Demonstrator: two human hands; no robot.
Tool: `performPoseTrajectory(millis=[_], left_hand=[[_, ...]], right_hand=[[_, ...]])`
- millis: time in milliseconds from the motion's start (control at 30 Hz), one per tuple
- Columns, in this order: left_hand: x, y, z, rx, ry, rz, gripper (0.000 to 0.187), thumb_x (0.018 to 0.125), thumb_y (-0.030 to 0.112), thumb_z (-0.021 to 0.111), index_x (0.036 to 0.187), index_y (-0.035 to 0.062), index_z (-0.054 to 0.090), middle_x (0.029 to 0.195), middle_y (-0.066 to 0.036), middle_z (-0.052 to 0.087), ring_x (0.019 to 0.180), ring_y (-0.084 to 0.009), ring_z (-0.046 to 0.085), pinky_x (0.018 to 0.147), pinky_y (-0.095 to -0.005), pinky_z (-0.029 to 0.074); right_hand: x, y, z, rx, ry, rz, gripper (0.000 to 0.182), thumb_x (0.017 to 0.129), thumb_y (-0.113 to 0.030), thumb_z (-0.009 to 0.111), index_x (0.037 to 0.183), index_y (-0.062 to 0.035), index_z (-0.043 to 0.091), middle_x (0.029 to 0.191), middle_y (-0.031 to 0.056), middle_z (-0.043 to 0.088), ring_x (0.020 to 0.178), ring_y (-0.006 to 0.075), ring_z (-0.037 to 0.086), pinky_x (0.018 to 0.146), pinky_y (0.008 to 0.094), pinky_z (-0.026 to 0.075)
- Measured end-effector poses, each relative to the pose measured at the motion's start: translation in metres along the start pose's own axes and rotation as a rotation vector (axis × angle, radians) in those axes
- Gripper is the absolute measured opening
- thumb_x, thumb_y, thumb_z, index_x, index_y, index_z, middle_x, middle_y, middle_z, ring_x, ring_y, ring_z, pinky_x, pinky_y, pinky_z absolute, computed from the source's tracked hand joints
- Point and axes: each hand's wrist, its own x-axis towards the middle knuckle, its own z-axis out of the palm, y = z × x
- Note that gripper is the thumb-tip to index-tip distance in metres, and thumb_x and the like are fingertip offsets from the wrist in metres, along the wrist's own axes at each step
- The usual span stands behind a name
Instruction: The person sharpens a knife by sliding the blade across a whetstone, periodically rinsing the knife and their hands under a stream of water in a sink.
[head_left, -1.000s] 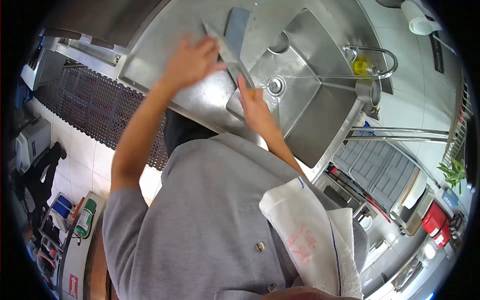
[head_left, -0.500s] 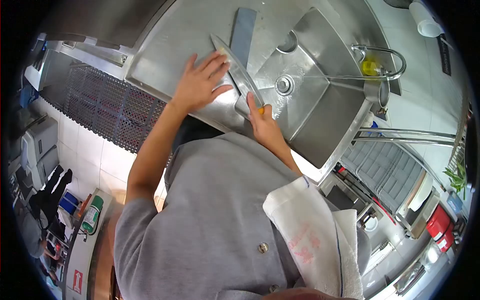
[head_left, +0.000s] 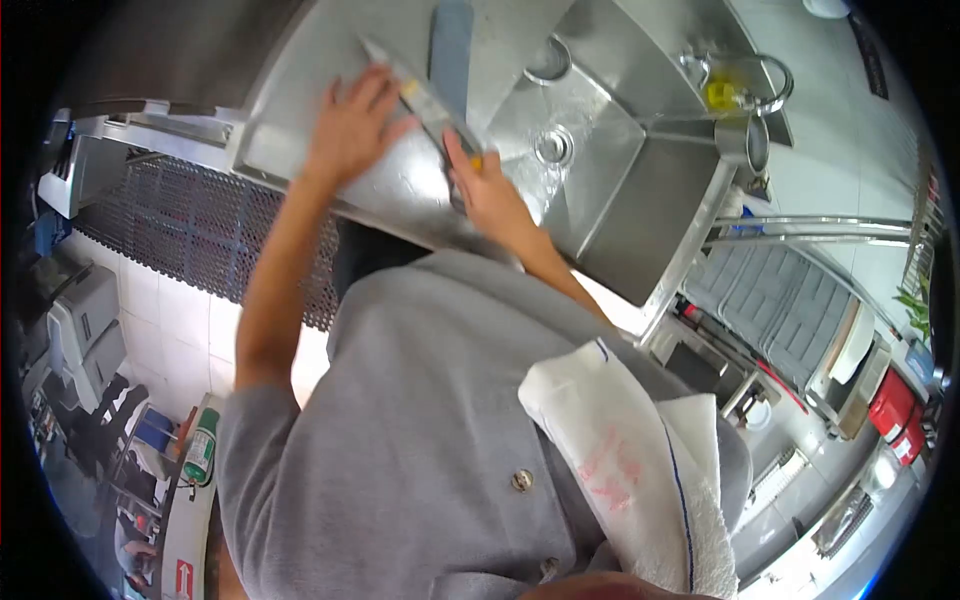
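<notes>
Left hand (head_left: pixel 352 132): fingers spread wide, the tips laid on or just over the blade of the knife (head_left: pixel 432 110); exact contact not resolved, slight blur. Right hand (head_left: pixel 492 195): fingers curled around the yellow-orange handle (head_left: pixel 477 163), with one finger extended forward along the knife. Knife: slanted over the steel counter (head_left: pixel 285 115) at the near-left side of the sink (head_left: pixel 650 210), its tip pointing away from the person and to the left. What lies directly beneath the blade is partly hidden. A blue-grey rectangular slab (head_left: pixel 452 55) lies on the counter just right of the blade, at its far part. Sink: wet metal, round drain (head_left: pixel 553 146) at the bottom. Curved faucet (head_left: pixel 778 85) at the far right edge, with a metal cup (head_left: pixel 742 145) beside it. White towel (head_left: pixel 620 465) draped over the person's grey shirt (head_left: pixel 420 400). Perforated dark mat (head_left: pixel 200 220) on the floor, left of the counter.
</notes>
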Motion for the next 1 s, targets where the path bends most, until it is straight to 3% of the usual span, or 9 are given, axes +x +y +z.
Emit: performPoseTrajectory(millis=[33,133,233,467,533,633,700,900,1000], left_hand=[[-0.012,0.004,0.013,-0.049,0.114,-0.003,0.053,0.093,0.048,0.056,0.126,0.0069,0.059,0.140,-0.009,0.051,0.135,-0.0256,0.043,0.106,-0.0584,0.034],[-0.002,-0.003,0.022,-0.099,0.148,-0.075,0.054,0.092,0.049,0.057,0.125,0.0067,0.060,0.139,-0.010,0.052,0.136,-0.0249,0.043,0.106,-0.0584,0.034],[0.000,-0.005,0.015,-0.044,0.092,-0.034,0.056,0.092,0.051,0.057,0.126,0.0062,0.059,0.140,-0.011,0.050,0.136,-0.0255,0.042,0.106,-0.0584,0.034],[0.010,-0.009,0.018,-0.064,0.139,-0.058,0.056,0.093,0.050,0.055,0.126,0.0044,0.058,0.141,-0.011,0.050,0.133,-0.0265,0.046,0.105,-0.0581,0.035],[0.017,0.006,0.010,-0.009,-0.051,0.005,0.058,0.092,0.052,0.054,0.126,0.0048,0.058,0.139,-0.010,0.052,0.132,-0.0255,0.046,0.104,-0.0602,0.035],[-0.027,0.080,0.008,-0.047,-0.019,0.165,0.058,0.093,0.052,0.052,0.126,0.0058,0.059,0.136,-0.009,0.055,0.131,-0.0221,0.048,0.104,-0.0634,0.032],[-0.036,0.093,0.008,-0.176,-0.051,0.242,0.058,0.093,0.052,0.051,0.127,0.0060,0.059,0.136,-0.009,0.055,0.131,-0.0213,0.047,0.104,-0.0645,0.030],[-0.015,0.076,0.015,-0.062,0.001,0.251,0.060,0.092,0.053,0.052,0.126,0.0052,0.061,0.138,-0.006,0.054,0.135,-0.0213,0.044,0.107,-0.0663,0.024],[-0.043,0.102,0.001,-0.184,-0.041,0.274,0.061,0.091,0.054,0.052,0.129,0.0059,0.058,0.139,-0.006,0.053,0.136,-0.0213,0.042,0.106,-0.0661,0.027]], right_hand=[[-0.010,-0.002,-0.001,0.022,-0.030,0.006,0.059,0.099,-0.018,0.052,0.153,-0.0228,0.028,0.101,0.0304,0.046,0.075,0.0485,0.058,0.073,0.0496,0.051],[-0.003,-0.008,-0.003,0.045,-0.026,0.014,0.058,0.099,-0.020,0.052,0.152,-0.0227,0.029,0.101,0.0318,0.046,0.074,0.0490,0.059,0.072,0.0503,0.051],[0.004,-0.004,-0.001,0.054,-0.005,-0.011,0.061,0.099,-0.018,0.051,0.154,-0.0279,0.026,0.100,0.0304,0.045,0.074,0.0490,0.060,0.074,0.0497,0.052],[0.021,-0.008,-0.007,0.042,-0.021,0.059,0.060,0.099,-0.019,0.053,0.153,-0.0251,0.029,0.101,0.0300,0.045,0.080,0.0498,0.059,0.075,0.0521,0.049],[-0.015,0.007,0.000,0.002,0.057,-0.001,0.061,0.098,-0.016,0.054,0.153,-0.0228,0.029,0.100,0.0291,0.047,0.078,0.0466,0.059,0.072,0.0498,0.050],[-0.118,0.036,-0.001,-0.033,0.020,0.063,0.062,0.096,-0.013,0.054,0.152,-0.0237,0.031,0.103,0.0284,0.048,0.080,0.0448,0.060,0.070,0.0500,0.052],[-0.136,0.030,-0.015,0.000,-0.016,0.120,0.063,0.096,-0.013,0.055,0.153,-0.0245,0.029,0.105,0.0287,0.047,0.080,0.0452,0.060,0.071,0.0501,0.052],[-0.120,0.006,-0.019,-0.080,-0.040,0.251,0.064,0.097,-0.013,0.055,0.153,-0.0221,0.027,0.101,0.0272,0.046,0.077,0.0448,0.061,0.070,0.0472,0.054],[-0.154,0.007,-0.012,0.037,0.029,0.171,0.064,0.096,-0.009,0.055,0.153,-0.0237,0.030,0.098,0.0283,0.046,0.073,0.0459,0.057,0.071,0.0480,0.050]])
